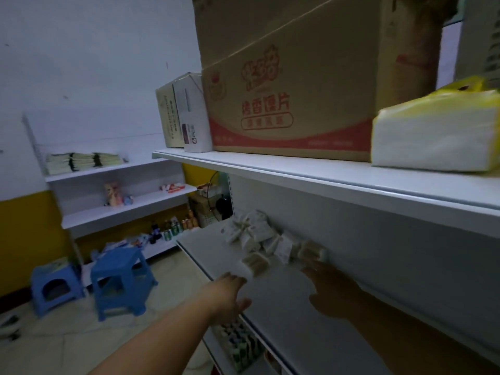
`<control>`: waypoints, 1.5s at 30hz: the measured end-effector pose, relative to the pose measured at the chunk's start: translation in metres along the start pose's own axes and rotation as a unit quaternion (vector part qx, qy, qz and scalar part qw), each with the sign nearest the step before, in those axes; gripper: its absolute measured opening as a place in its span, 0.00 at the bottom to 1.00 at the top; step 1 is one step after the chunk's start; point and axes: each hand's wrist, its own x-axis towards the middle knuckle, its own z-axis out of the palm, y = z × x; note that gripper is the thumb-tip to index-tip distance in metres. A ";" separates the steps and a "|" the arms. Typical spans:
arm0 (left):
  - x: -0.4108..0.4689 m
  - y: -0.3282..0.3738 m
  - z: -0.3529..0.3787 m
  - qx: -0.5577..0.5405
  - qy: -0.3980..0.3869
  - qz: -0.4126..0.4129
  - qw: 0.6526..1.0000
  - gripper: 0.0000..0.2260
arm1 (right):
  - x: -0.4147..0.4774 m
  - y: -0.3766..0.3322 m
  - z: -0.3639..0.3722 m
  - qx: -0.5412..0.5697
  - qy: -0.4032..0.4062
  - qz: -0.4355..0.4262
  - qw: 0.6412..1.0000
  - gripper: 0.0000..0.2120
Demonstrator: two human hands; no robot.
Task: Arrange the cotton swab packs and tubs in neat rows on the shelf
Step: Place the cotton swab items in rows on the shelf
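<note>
Reach step: packs point(259, 236) jumbled at the back of the shelf point(278, 301), no rows yet. Left grip point(232, 292) open, empty, near loose pack point(255, 262). Right grip point(328, 282) spread, shadowed, seemingly empty. Next: probably grasp nearest packs, align.

Two hands are in view: the left hand point(230, 296) at lower centre and the right hand point(332, 290) just right of it. Two blue plastic stools point(121, 282) point(54, 285) stand at lower left. Along the top are one large cardboard carton point(297, 77), two smaller boxes point(169, 117) point(193, 115) left of it, and one tissue pack point(435, 136) at right. The cotton swab packs point(257, 234) at centre are too blurred to count.
</note>
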 end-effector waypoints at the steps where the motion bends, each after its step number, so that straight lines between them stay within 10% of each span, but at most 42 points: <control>1: 0.010 -0.003 -0.001 0.001 0.007 0.002 1.000 0.28 | 0.006 0.005 0.003 0.000 0.017 0.007 1.000 0.31; 19: 0.221 -0.094 0.008 -0.331 0.131 0.072 0.932 0.18 | 0.108 0.014 0.062 0.024 0.249 0.295 0.922 0.31; 23: 0.234 -0.094 0.020 -0.374 0.144 0.052 0.915 0.38 | 0.110 -0.006 0.063 0.170 0.322 0.382 0.850 0.22; 29: 0.250 -0.097 0.038 -0.427 0.181 0.045 0.885 0.25 | 0.099 -0.022 0.065 0.291 0.353 0.444 0.771 0.24; 36: 0.241 -0.104 0.038 -0.560 0.142 0.065 0.813 0.35 | 0.071 -0.036 0.057 0.327 0.367 0.474 0.731 0.25; 45: 0.174 -0.105 -0.004 -0.653 0.159 0.098 0.733 0.20 | -0.002 -0.044 0.042 0.515 0.506 0.404 0.562 0.13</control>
